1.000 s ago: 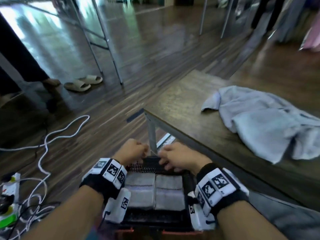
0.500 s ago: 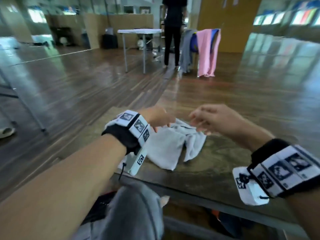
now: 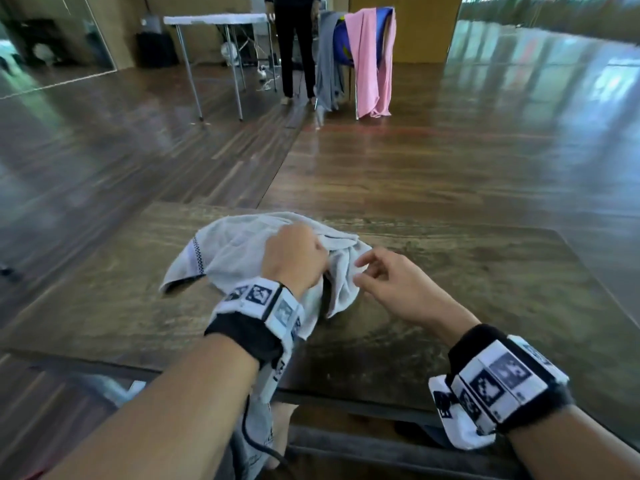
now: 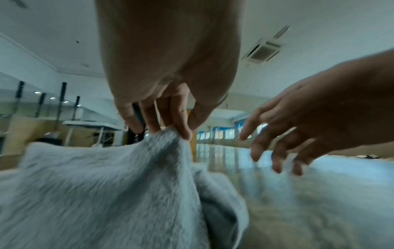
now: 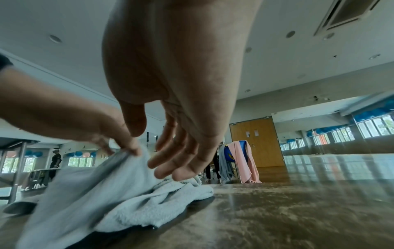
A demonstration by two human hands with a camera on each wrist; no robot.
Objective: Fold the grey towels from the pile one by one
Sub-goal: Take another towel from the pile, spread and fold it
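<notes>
A crumpled light grey towel lies on the dark wooden table, a little left of centre. My left hand pinches a fold of the towel and lifts it into a peak; the left wrist view shows the fingertips closed on the cloth. My right hand hovers just right of the towel with fingers spread and relaxed, holding nothing. In the right wrist view its fingertips hang just above the cloth.
The table's near edge runs across in front of me. Beyond the table, a rack with pink and grey cloths stands on the floor. A person stands beside a white folding table further back.
My view swung from the basket of folded towels on the floor up to the table. Both hands moved onto the crumpled towel, and the left hand has taken hold of a fold.
</notes>
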